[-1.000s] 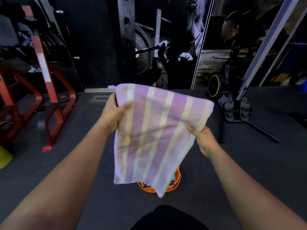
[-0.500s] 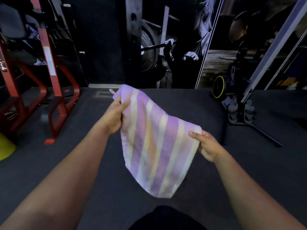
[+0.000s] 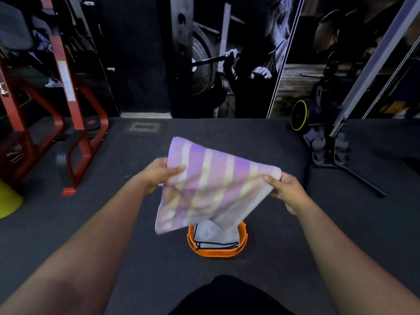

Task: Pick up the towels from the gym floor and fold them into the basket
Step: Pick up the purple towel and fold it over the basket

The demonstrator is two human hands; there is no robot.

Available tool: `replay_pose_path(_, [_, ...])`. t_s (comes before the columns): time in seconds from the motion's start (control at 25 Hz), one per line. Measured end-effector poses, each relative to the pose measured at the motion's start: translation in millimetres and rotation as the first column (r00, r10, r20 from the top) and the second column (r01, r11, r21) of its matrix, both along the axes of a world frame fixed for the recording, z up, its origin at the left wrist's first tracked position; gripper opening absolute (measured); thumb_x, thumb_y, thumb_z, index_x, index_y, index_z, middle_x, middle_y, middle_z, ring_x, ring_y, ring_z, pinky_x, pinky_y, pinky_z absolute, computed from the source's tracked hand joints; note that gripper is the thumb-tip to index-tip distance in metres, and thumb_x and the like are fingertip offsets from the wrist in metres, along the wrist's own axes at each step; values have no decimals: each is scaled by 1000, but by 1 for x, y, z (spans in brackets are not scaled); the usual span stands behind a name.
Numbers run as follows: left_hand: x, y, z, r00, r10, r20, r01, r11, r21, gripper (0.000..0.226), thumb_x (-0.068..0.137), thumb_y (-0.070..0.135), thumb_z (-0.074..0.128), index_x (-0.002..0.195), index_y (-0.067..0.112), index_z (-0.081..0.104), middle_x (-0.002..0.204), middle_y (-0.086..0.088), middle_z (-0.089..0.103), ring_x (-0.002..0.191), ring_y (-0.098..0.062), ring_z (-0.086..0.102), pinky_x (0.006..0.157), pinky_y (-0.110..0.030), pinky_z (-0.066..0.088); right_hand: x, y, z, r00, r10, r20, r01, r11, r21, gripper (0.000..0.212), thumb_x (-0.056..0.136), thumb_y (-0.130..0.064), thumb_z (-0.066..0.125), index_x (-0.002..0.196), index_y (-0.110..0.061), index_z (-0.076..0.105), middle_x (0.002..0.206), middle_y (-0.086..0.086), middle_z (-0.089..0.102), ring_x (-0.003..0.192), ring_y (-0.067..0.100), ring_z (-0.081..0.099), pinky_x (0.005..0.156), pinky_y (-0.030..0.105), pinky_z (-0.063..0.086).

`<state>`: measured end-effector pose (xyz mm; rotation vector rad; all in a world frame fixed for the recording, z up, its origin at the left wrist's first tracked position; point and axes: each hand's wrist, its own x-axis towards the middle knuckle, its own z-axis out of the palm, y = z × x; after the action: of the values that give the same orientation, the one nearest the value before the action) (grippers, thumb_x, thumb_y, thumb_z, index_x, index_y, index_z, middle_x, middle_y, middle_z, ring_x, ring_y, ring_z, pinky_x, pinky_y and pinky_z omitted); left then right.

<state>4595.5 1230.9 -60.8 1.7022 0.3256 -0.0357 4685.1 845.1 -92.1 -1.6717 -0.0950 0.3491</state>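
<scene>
A purple towel with pale yellow stripes [image 3: 213, 185] hangs folded in the air between both hands. My left hand [image 3: 159, 173] pinches its left edge with thumb on top. My right hand [image 3: 286, 189] grips its right corner. Directly below the towel, on the dark gym floor, stands a round orange basket [image 3: 216, 252]. A folded white towel [image 3: 213, 235] lies inside the basket. The striped towel's lower edge hides the far rim of the basket.
A red steel machine frame [image 3: 72, 133] stands at the left, with a yellow cone [image 3: 9, 201] at the left edge. A rowing machine with footplates [image 3: 327, 146] and a slanted rail stands at the right. A wall mural fills the back.
Both hands have lowered and levelled the towel, and the folded cloth now hangs shorter. The orange basket with the white towel has come into view beneath it.
</scene>
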Motion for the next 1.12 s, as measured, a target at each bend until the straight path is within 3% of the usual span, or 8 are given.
replay_pose_path(0.08, [4, 8, -8, 998, 65, -15, -62, 990, 130, 26, 92, 24, 77, 107, 3, 74, 107, -20, 76, 89, -25, 69, 79, -45, 58, 10, 3, 5, 989, -124, 85, 132, 986, -103, 14, 97, -24, 70, 100, -10, 71, 96, 8, 78, 84, 20, 71, 81, 42, 56])
replay_pose_path(0.2, [22, 1, 6, 959, 266, 95, -273, 959, 73, 27, 93, 25, 76, 111, 5, 71, 107, -18, 76, 89, -25, 71, 76, -44, 58, 22, 11, 7, 958, -222, 181, 273, 899, -343, 29, 98, -37, 66, 100, -8, 65, 93, 8, 71, 77, 24, 65, 73, 49, 58])
replay_pose_path(0.32, [32, -5, 14, 927, 360, 103, -362, 932, 3, 51, 87, 35, 81, 126, 13, 58, 120, -12, 70, 89, -19, 69, 72, -32, 56, 22, 16, 19, 936, -345, 66, 351, 922, -162, 35, 98, -36, 66, 121, -12, 54, 113, 15, 69, 84, 21, 63, 69, 41, 55])
replay_pose_path(0.48, [30, 1, 13, 953, 266, 147, -234, 950, -205, 66, 90, 8, 77, 143, 23, 42, 113, -13, 70, 99, -25, 73, 90, -43, 59, 17, 7, 32, 995, -97, 6, 96, 986, 135, 69, 92, -3, 72, 143, -26, 31, 110, 3, 72, 99, 16, 70, 90, 36, 55])
replay_pose_path(0.64, [29, 10, 11, 958, 230, 168, -263, 942, 207, 52, 84, 3, 81, 130, 17, 61, 100, -16, 75, 98, -29, 74, 89, -47, 61, 20, -2, 15, 985, -31, 170, 90, 933, -349, 78, 86, -4, 80, 149, -21, 37, 102, 11, 71, 92, 23, 71, 84, 44, 59])
replay_pose_path(0.92, [23, 10, 32, 951, 212, 225, -302, 794, 528, 40, 81, 19, 86, 119, 19, 73, 96, 4, 73, 94, -16, 69, 86, -33, 57, 29, 0, 17, 937, -50, 346, 177, 921, -346, 39, 80, -8, 85, 116, -20, 73, 102, 4, 74, 92, 25, 73, 88, 47, 61])
replay_pose_path(1.0, [20, 7, 39, 957, 180, 228, -289, 676, 678, 32, 84, 24, 82, 115, 21, 74, 95, 3, 72, 96, -21, 67, 81, -32, 50, 28, -1, 24, 920, -66, 387, 232, 887, -399, 31, 77, -15, 89, 103, -26, 75, 89, -2, 73, 81, 20, 71, 81, 42, 61])
replay_pose_path(1.12, [13, 1, 47, 968, 163, 191, -238, 344, 908, 23, 91, 35, 73, 113, 27, 73, 108, -2, 71, 111, -27, 60, 89, -45, 44, 25, 1, 33, 902, -31, 431, 253, 847, -468, 22, 75, -26, 90, 90, -28, 74, 81, -7, 71, 75, 14, 67, 74, 38, 59])
